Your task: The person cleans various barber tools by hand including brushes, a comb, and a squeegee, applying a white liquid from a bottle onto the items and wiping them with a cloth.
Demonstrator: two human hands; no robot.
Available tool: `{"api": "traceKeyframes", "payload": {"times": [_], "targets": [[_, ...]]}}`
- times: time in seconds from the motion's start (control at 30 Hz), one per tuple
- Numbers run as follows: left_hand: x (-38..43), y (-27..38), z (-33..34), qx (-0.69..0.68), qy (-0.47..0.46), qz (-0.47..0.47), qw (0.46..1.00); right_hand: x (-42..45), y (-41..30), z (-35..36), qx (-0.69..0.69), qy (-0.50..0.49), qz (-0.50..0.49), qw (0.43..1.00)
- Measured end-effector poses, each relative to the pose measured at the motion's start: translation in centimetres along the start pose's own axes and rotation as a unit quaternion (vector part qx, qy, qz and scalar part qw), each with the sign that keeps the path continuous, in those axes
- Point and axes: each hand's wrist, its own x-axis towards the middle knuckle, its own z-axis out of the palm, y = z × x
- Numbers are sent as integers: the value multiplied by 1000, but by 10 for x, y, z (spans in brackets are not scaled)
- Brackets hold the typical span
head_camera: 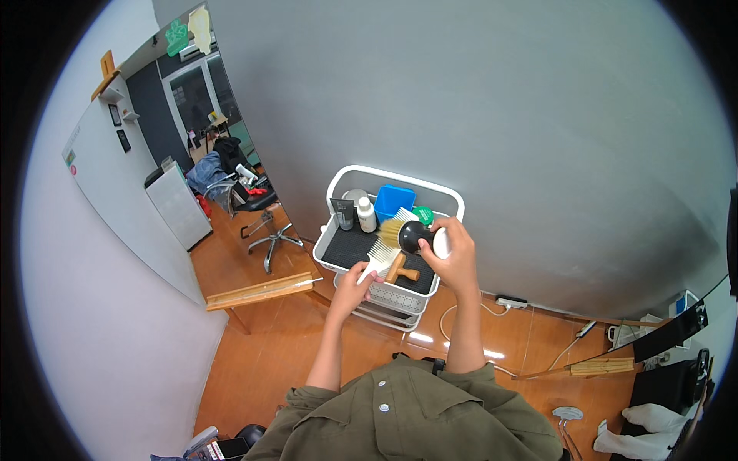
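My left hand (351, 290) grips the handle of a white wide-toothed comb (383, 257), its teeth angled up over a white trolley (377, 278). In my right hand (459, 253) is a brush with a black-and-white handle (416, 237); its tan bristles (391, 231) point left, just above the comb. Below the two tools, a wooden-handled brush (400, 269) lies on the trolley's black mat (353, 252). Behind them stand a dark tube (344, 214), a white bottle (366, 215), a blue container (394, 201) and a round green-lidded tub (424, 215). Another white comb partly shows behind the bristles.
A grey wall (490, 127) rises behind the trolley. To the left leans a tall mirror (173, 144) reflecting a swivel chair, with a wooden ledge (262, 291) at its foot. A power strip (511, 302) and cable lie on the orange tiled floor. Another person's white-socked feet (651, 429) show at right.
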Motion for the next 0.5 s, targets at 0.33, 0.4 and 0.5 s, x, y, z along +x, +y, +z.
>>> {"api": "traceKeyframes", "payload": {"times": [0.33, 0.4, 0.5], "targets": [[-9, 8, 8, 51, -52, 20, 997, -6, 16, 18, -42, 45, 3, 998], [-9, 8, 7, 50, -51, 16, 997, -6, 16, 17, -19, 85, 4, 996], [-9, 3, 4, 36, -36, 12, 999, -4, 10, 10, 10, 112, 16, 994]]}}
